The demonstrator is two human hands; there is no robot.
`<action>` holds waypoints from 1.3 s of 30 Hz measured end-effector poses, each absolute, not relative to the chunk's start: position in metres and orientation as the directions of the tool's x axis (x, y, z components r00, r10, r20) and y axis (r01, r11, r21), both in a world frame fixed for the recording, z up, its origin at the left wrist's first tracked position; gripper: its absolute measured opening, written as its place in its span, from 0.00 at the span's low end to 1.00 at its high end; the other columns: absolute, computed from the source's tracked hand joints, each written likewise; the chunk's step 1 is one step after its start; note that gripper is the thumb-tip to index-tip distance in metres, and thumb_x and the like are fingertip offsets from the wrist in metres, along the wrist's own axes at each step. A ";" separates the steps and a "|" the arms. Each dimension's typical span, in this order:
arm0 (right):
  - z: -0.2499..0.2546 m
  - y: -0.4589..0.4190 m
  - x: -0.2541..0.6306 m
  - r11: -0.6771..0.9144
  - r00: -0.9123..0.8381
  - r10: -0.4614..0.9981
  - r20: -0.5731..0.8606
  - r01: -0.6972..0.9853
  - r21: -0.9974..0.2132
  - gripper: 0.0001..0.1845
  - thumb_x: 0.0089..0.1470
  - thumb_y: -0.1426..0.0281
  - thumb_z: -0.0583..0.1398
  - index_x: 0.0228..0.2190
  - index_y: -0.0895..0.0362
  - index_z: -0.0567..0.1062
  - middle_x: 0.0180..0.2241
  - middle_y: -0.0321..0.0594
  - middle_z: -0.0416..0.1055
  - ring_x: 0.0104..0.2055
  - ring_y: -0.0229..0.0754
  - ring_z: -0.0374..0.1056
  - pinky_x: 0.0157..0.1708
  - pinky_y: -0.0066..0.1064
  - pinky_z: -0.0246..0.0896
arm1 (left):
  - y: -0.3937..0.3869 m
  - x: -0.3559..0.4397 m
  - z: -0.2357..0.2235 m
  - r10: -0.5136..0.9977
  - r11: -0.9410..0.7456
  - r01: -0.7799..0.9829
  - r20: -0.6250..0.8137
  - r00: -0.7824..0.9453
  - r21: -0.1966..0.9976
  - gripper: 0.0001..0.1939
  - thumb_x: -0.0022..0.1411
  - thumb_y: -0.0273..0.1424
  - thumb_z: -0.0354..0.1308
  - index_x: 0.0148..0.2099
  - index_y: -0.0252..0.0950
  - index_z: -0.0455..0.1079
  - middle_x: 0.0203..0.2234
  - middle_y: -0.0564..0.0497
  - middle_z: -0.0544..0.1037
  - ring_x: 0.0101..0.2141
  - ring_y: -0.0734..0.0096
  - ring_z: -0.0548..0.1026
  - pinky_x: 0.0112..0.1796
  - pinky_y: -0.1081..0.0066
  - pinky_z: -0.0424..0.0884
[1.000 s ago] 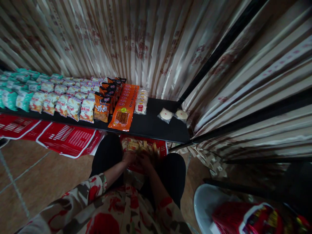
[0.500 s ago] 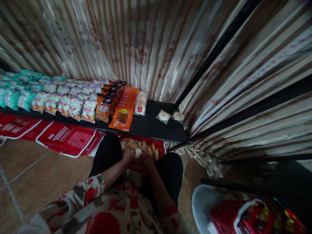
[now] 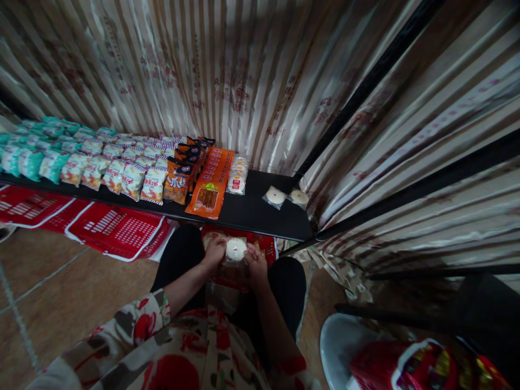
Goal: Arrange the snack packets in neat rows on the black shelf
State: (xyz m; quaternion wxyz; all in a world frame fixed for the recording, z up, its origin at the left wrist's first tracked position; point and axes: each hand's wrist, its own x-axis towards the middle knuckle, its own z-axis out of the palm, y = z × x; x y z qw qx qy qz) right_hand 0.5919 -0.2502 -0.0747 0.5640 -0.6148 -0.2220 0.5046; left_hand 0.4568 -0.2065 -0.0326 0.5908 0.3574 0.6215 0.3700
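Observation:
Between my knees, a round white wrapped pastry point(image 3: 236, 249) is held up flat, its small red mark facing me. My left hand point(image 3: 214, 253) pinches the wrapper at one side, and my right hand point(image 3: 257, 262) grips it at the other. Below it, a red bag point(image 3: 268, 246) sits under the shelf edge; its contents are mostly hidden by my hands and the pastry. Two similar round wrapped pastries point(image 3: 275, 196) lie on the right end of the black shelf point(image 3: 260, 219).
Along the shelf stand an orange snack packet point(image 3: 210, 184), a stack of white wrapped pastries point(image 3: 237, 176), and rows of small white point(image 3: 153, 184) and teal bags point(image 3: 29, 162). A striped curtain point(image 3: 244, 81) hangs behind. Black poles point(image 3: 365, 208) slant at right, above a grey stool point(image 3: 335, 341).
My hands have drawn apart and lifted the pastry, turning its round face toward me. The sticks seen before in the red bag are now mostly covered. The view has shifted slightly.

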 end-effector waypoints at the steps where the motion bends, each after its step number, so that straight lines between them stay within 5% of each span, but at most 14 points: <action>1: -0.072 -0.249 0.591 -0.251 0.405 0.839 -0.363 -0.303 -0.919 0.29 0.33 0.61 0.65 0.40 0.59 0.73 0.37 0.46 0.76 0.39 0.48 0.72 0.40 0.38 0.67 | -0.206 0.456 -0.029 0.882 0.469 -0.020 -0.469 -0.050 0.883 0.08 0.49 0.20 0.51 0.31 0.33 0.69 0.24 0.52 0.75 0.26 0.75 0.73 0.30 0.77 0.69; 14: -0.063 -0.229 0.567 -0.163 0.499 0.796 -0.343 -0.368 -0.915 0.31 0.32 0.61 0.64 0.41 0.60 0.72 0.36 0.45 0.75 0.34 0.42 0.71 0.35 0.33 0.66 | -0.201 0.437 -0.002 0.846 0.492 -0.251 -0.526 -0.086 0.833 0.12 0.51 0.17 0.55 0.39 0.32 0.66 0.32 0.48 0.75 0.29 0.80 0.74 0.32 0.79 0.70; 22: -0.070 -0.226 0.560 -0.146 0.502 0.818 -0.282 -0.293 -0.945 0.31 0.36 0.59 0.63 0.44 0.58 0.72 0.39 0.45 0.74 0.39 0.44 0.71 0.38 0.34 0.66 | -0.205 0.431 0.004 0.863 0.492 -0.198 -0.505 -0.020 0.848 0.06 0.50 0.21 0.58 0.33 0.31 0.69 0.22 0.53 0.74 0.22 0.80 0.71 0.26 0.80 0.67; 34: -0.045 -0.236 0.559 -0.108 0.487 0.840 -0.239 -0.280 -0.954 0.30 0.38 0.61 0.62 0.46 0.59 0.70 0.42 0.46 0.73 0.41 0.43 0.71 0.42 0.34 0.66 | -0.213 0.435 0.010 0.909 0.413 -0.090 -0.416 -0.011 0.906 0.11 0.47 0.21 0.56 0.37 0.32 0.69 0.20 0.56 0.71 0.21 0.80 0.68 0.23 0.80 0.63; 39: -0.032 -0.241 0.556 -0.098 0.435 0.868 -0.240 -0.324 -0.941 0.29 0.38 0.63 0.62 0.45 0.58 0.71 0.43 0.46 0.74 0.41 0.44 0.71 0.43 0.34 0.66 | -0.218 0.433 0.013 0.938 0.348 -0.044 -0.347 0.021 0.937 0.07 0.45 0.22 0.56 0.31 0.34 0.69 0.18 0.59 0.67 0.21 0.80 0.66 0.24 0.80 0.61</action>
